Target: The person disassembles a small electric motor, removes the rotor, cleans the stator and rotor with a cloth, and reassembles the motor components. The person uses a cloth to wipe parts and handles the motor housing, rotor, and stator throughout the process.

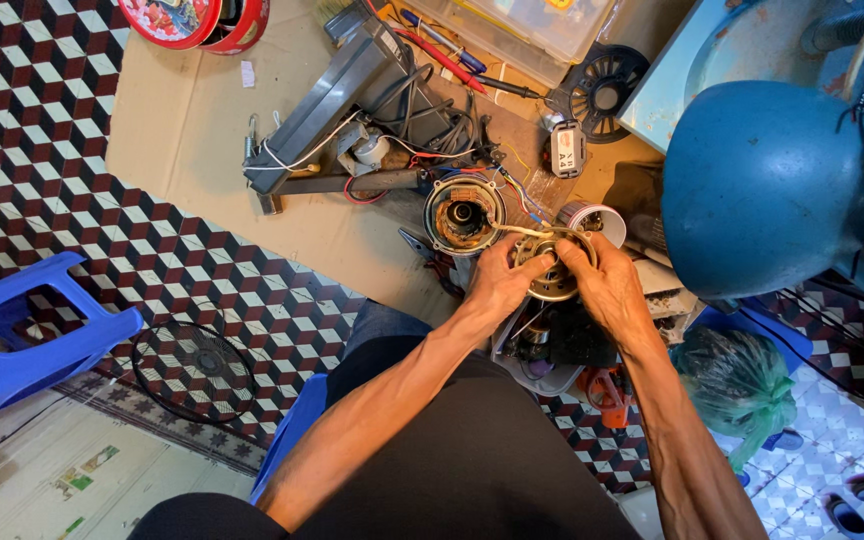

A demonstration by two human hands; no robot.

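At nine o'clock a blue plastic stool [22, 335] stands on the patterned tile floor [42, 150], with a black wire fan guard [195, 368] lying flat at about seven o'clock. Further in, a grey fan housing [337, 95] trailing loose wires rests on a sheet of cardboard [202, 130] at eleven o'clock. Just past centre, a copper-wound stator [463, 213] sits apart from its casing, so the motor appears already opened up. The left hand [497, 285] and right hand [607, 285] meet at centre, fingers curled closed around a round metal motor part [550, 272], pale wire leads running over it. Judging by the scattered parts, nothing is reassembled yet. At two o'clock looms a large blue rounded shell [762, 185].
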